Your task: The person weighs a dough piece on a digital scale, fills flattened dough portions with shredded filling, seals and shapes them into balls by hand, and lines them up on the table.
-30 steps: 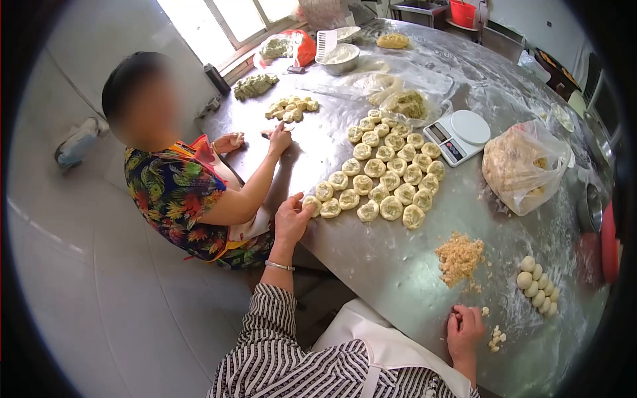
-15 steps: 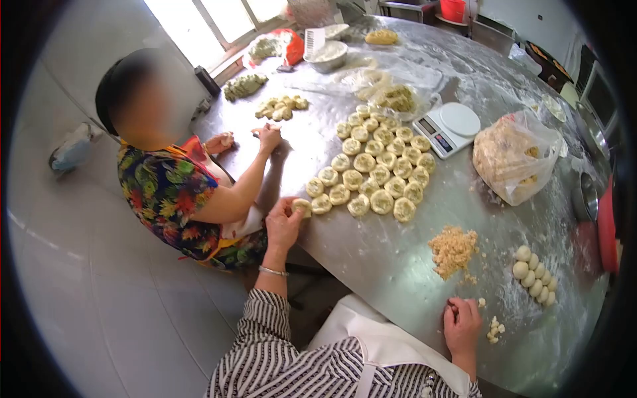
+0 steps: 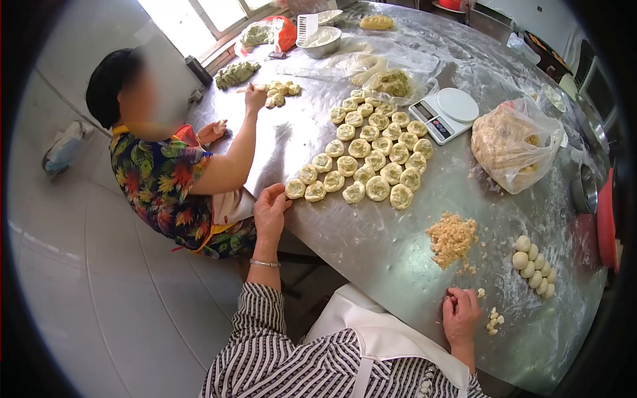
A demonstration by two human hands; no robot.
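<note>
My left hand is at the table's near left edge, its fingertips beside a filled dough round at the end of a row. The round lies flat on the metal, and thumb and fingers appear slightly apart, off it. Several more dough rounds with pale greenish filling in their hollows sit in rows to the right. My right hand rests on the table edge with fingers curled in; nothing shows in it. Close to it are small dough scraps and a heap of crumbly orange-tan filling.
A co-worker sits at the left, holding a thin stick over dough pieces. On the table are a digital scale, a plastic bag of filling, smooth dough balls and a bowl of flour.
My left hand has set the dough round down at the row's end and let go. The co-worker's stick hand has moved away toward the dough pieces. My right hand stays put.
</note>
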